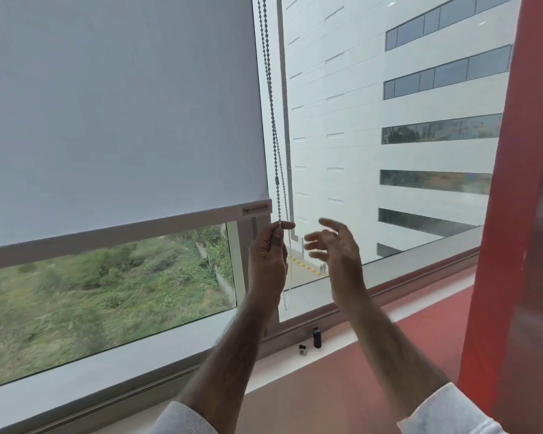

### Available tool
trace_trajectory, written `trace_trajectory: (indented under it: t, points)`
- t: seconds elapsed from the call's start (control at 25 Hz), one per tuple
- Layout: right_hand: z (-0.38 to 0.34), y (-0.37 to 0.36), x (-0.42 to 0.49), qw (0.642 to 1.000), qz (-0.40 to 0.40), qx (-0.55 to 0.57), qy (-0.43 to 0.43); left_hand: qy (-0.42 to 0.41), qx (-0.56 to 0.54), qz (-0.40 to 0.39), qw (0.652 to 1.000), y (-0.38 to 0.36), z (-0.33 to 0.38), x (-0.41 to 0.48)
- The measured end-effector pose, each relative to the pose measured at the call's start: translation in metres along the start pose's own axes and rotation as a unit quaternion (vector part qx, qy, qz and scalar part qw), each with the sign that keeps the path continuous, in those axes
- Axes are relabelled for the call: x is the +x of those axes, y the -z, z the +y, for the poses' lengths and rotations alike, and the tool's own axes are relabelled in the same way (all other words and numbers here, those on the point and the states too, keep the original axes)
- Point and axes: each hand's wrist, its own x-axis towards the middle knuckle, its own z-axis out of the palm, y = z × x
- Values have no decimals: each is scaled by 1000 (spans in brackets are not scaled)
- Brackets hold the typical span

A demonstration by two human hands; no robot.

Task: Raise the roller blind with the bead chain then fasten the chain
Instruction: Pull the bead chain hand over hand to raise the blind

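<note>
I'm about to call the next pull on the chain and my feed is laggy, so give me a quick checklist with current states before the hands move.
1. Left hand pinching the grey metal bead chain: ok, thumb and fingers closed on it just below the blind's bottom bar.
2. Right hand ready: not ok, open with fingers spread, beside the chain but not touching it.
3. White roller blind raised: not ok, its grey bottom bar sits low, only a strip of glass clear below.
4. Chain strands untangled: ok, they hang side by side.
5. Chain fastened: not ok, the loop's lower end dangles free.
6. Fastening point: cannot tell; small dark fittings stand on the sill.
</note>
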Motion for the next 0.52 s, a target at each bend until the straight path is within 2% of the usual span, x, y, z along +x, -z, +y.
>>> trace_trajectory:
  t: [0.12, 0.24, 0.32, 0.4, 0.52]
  points:
    - [-35, -9, 21, 995, -36, 83, -34, 17, 16, -5, 1000, 6, -18, -26]
    - [-48, -26, 19, 985, -132, 61, -94, 22, 30, -17, 999, 8, -33, -37]
    - [-47, -37, 13, 979, -174, 39, -96, 31, 34, -24, 999, 7, -37, -38]
    - [-44, -45, 9, 982, -164, 57, -79, 35, 33, -32, 998, 6, -35, -39]
    - [-43, -53, 7, 992, -102, 74, -21, 40, 39, -62, 997, 8, -34, -42]
